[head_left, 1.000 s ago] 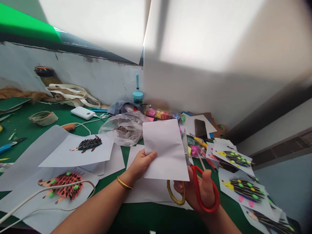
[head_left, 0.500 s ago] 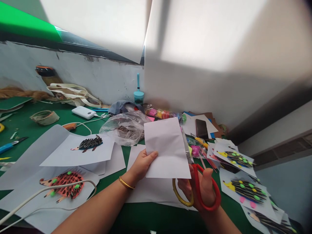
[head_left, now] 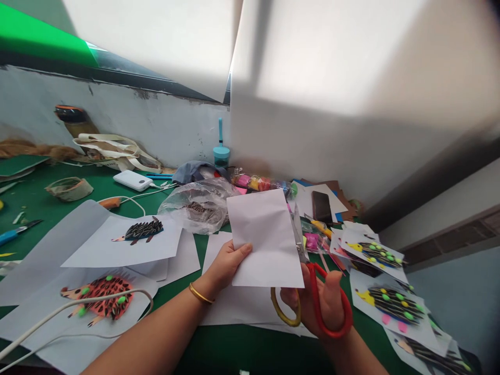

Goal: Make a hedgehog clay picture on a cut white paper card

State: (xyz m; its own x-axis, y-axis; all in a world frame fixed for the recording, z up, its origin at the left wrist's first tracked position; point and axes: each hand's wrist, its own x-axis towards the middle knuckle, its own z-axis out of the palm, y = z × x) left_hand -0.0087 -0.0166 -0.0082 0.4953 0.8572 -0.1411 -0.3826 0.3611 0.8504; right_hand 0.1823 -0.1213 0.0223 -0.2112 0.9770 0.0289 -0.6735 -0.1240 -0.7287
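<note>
The left hand [head_left: 226, 265], fingers closed, pinches a smooth, faintly creased white paper [head_left: 266, 237], four-sided, above the green surface [head_left: 219, 345] toward its near edge. Beside it, metal scissors [head_left: 315, 291], red and yellow loops spread wider than half a second ago, more blade showing, sit in the right hand [head_left: 330, 299], fingers half curled.

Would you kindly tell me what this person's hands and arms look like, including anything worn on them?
The left hand has a narrow gold-coloured bangle at its wrist; none shows on the right hand. Both are ungloved, and no sleeves are in view.
</note>
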